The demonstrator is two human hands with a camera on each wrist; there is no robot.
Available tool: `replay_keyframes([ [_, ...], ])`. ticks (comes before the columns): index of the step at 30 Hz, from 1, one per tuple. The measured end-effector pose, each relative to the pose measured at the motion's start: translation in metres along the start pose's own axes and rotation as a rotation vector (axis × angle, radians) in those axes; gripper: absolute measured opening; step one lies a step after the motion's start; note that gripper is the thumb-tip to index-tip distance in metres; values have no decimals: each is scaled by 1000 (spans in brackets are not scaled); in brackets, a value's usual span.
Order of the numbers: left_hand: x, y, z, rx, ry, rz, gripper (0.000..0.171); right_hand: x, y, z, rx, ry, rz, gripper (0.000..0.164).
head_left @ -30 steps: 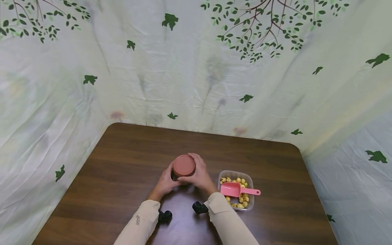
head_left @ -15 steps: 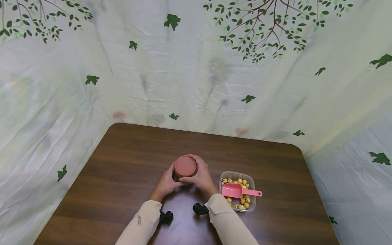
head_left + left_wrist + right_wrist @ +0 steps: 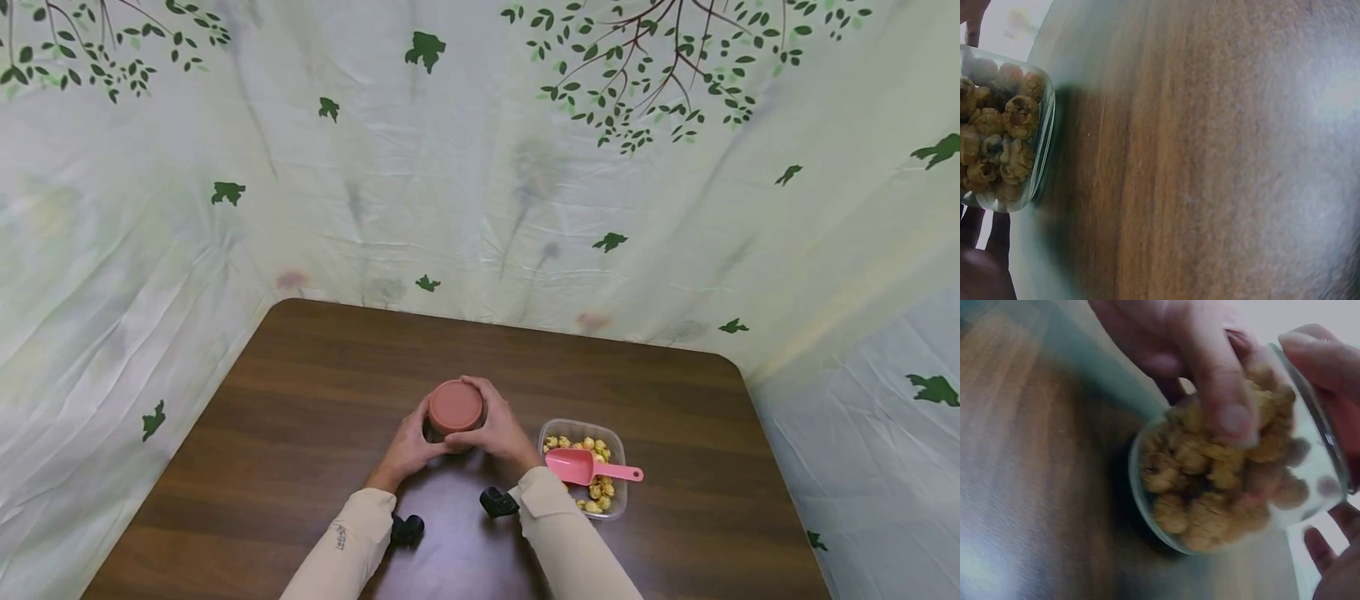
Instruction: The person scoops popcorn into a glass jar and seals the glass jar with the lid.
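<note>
A clear jar of caramel popcorn with a dull red lid is held between both hands near the middle of the table. My left hand grips the glass body from the left, and its thumb presses on the glass in the right wrist view. From the right, my right hand grips the lid, thumb on the near side and fingers round the far side. The left wrist view shows one end of the jar packed with popcorn. From above, the hands and lid hide most of the glass.
Right of the hands stands a clear plastic tub with popcorn in it. A pink scoop lies across the tub, its handle reaching over the right rim. The brown wooden table is backed by a leaf-printed curtain.
The right wrist has turned slightly and shifted outward to the right, while both hands keep their hold on the jar and lid. The whole head view has drifted a little.
</note>
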State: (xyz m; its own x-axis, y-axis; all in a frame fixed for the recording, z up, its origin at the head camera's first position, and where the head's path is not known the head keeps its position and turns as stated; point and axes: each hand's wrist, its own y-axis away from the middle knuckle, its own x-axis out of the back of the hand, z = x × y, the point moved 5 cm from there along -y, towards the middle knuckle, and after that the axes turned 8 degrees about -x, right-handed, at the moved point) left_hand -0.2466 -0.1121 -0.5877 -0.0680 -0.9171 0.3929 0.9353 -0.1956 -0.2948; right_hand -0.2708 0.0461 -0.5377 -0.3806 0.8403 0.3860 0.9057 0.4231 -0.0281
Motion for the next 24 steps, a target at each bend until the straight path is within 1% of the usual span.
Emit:
replay_keyframes([
  [4, -1, 0, 0, -6, 15, 4, 90, 3, -3, 1, 15, -11, -57, 91],
  [6, -2, 0, 0, -8, 27, 6, 91, 3, -4, 2, 21, -16, -56, 91],
  [8, -3, 0, -1, -8, 48, 13, 91, 3, -4, 3, 23, -11, -30, 90],
  [11, -2, 0, 0, -12, 67, 30, 89, 1, -2, 3, 35, 5, 44, 90],
  [14, -2, 1, 1, -18, 55, 40, 87, -2, 2, 0, 34, 49, 158, 89],
  [17, -2, 1, 1, -33, 38, 41, 86, -7, 8, -1, 0, 116, 279, 88],
  [20, -1, 1, 2, -49, 28, 43, 87, -11, 12, -4, -34, 158, 347, 88],
  [22, -1, 1, 1, -45, 29, 44, 87, -11, 12, -6, -39, 157, 336, 90],
  [23, -1, 1, 0, -39, 30, 41, 87, -10, 11, -6, -43, 144, 306, 90],
  [24, -2, 1, 0, -40, 29, 38, 87, -9, 9, -6, -45, 118, 258, 90],
])
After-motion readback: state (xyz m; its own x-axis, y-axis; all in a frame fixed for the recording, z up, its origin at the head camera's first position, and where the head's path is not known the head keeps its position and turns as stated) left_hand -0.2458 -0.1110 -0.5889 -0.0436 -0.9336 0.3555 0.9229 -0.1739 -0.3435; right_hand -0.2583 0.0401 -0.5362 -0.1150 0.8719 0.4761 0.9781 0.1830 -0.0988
